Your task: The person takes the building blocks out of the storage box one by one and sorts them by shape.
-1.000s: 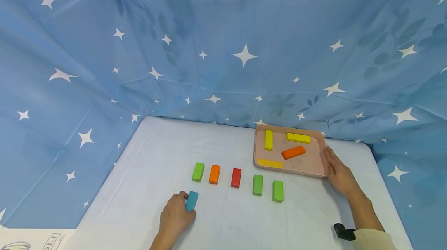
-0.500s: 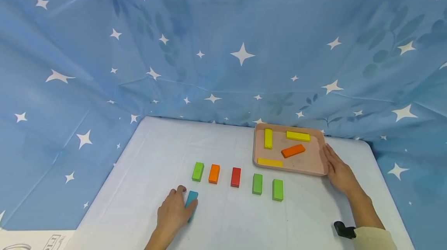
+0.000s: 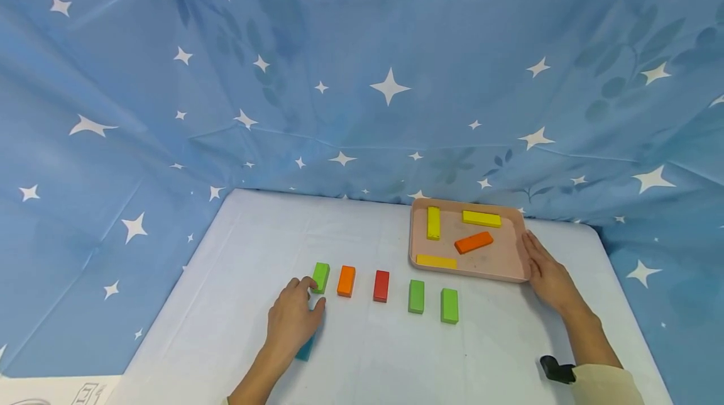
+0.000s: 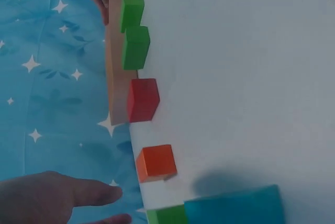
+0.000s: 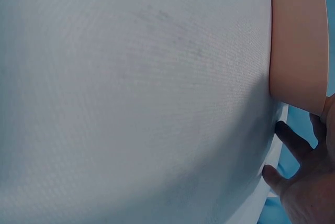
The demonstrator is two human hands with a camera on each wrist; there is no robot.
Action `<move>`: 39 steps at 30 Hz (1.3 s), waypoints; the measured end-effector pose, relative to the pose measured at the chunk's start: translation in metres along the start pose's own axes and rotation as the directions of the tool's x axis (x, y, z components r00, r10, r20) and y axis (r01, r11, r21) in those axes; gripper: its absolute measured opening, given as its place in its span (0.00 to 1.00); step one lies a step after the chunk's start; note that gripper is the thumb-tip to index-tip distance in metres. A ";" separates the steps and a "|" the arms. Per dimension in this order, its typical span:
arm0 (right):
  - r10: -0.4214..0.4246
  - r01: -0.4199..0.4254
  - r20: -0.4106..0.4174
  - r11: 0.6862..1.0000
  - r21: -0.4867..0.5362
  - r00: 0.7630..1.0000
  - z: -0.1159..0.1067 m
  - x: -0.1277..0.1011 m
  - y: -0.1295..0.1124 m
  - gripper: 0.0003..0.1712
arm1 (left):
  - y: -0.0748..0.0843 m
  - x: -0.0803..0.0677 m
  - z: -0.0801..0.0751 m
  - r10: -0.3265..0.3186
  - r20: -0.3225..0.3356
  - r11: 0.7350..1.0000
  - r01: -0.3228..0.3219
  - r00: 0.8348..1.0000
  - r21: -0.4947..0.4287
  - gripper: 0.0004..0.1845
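Observation:
My left hand (image 3: 293, 316) hovers over the front left of the table, fingertips at the near edge of a light green block (image 3: 321, 277). Its thumb stands apart from the fingers, with nothing held between them. Under the palm lies a blue block (image 3: 305, 349), partly hidden in the head view; the left wrist view shows more of the blue block (image 4: 235, 205). At the right, my right hand (image 3: 550, 279) rests straight fingers along the short side of a pink tray (image 3: 509, 254). The right wrist view shows that hand (image 5: 309, 177) at the tray's corner.
To the right of the left hand stand an orange block (image 3: 346, 281), a red block (image 3: 381, 286) and two green blocks (image 3: 416, 296). Inside the tray lie yellow blocks (image 3: 481, 218) and an orange block (image 3: 474, 243). A starry blue cloth (image 3: 362, 78) hangs behind the table.
My left hand has let go of the blue block, which now lies nearer the front edge, and has moved up to the left green block. The right hand stays at the tray.

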State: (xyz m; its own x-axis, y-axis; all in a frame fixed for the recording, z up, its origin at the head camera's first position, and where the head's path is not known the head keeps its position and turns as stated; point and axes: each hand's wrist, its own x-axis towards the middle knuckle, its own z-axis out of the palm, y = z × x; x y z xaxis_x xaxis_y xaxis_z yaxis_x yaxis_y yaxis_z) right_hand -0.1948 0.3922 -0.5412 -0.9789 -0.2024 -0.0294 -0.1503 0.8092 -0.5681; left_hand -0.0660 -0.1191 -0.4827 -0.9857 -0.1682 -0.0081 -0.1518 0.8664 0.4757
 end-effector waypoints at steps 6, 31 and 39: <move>-0.001 0.001 -0.003 1.000 0.000 1.000 0.000 0.000 0.001 0.33 | 0.016 0.021 0.015 0.211 0.049 0.970 -0.203 0.976 -0.131 0.13; 0.013 -0.013 -0.013 1.000 -0.008 1.000 0.000 0.000 0.000 0.32 | 0.149 0.138 0.063 0.479 0.323 0.867 -0.382 0.816 -0.320 0.17; 0.028 -0.028 0.005 1.000 0.009 1.000 0.000 0.000 -0.003 0.32 | 0.172 0.167 0.085 0.473 0.297 0.872 -0.394 0.830 -0.290 0.19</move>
State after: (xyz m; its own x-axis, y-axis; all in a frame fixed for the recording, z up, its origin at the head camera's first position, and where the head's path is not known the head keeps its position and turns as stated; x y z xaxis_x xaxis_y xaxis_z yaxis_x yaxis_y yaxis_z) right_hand -0.1942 0.3897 -0.5389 -0.9820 -0.1824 -0.0496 -0.1214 0.8097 -0.5742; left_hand -0.2629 0.0422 -0.4768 -0.9112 0.4098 -0.0428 0.2769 0.6859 0.6730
